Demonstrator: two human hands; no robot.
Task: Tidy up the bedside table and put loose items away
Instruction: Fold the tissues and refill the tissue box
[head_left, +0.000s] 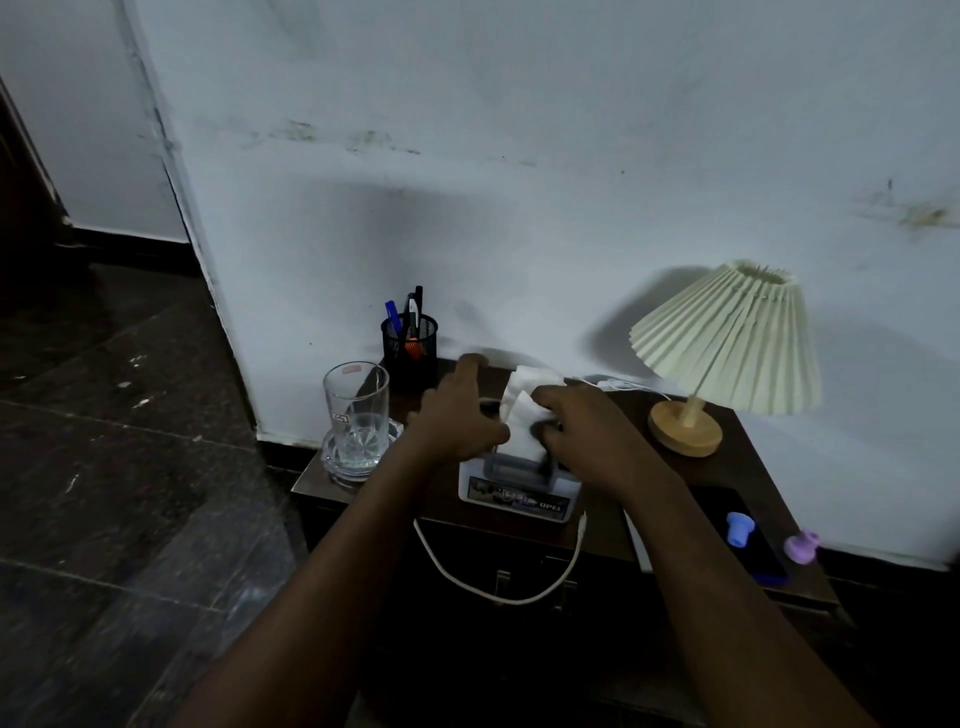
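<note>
body: one person, two arms in view | left hand (457, 410), left of the tissue box (519, 493): bare, fingertips blurred | right hand (587, 431), right of the tissue box: bare | left forearm (332, 561): bare along its whole visible length | right forearm (727, 587): likewise bare | dim light, fine detail unreadable

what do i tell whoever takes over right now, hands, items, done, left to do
Left hand: open, beside the tissue over the tissue box.
Right hand: appears to pinch the tissue from the right.
Pens stand in the pen holder; glass at the left corner; lamp at right.
Done: pens look put away.
Left: tuck the tissue in, gather the white cable hanging off the front edge, put away the blue piece and purple piece at the right end.
</note>
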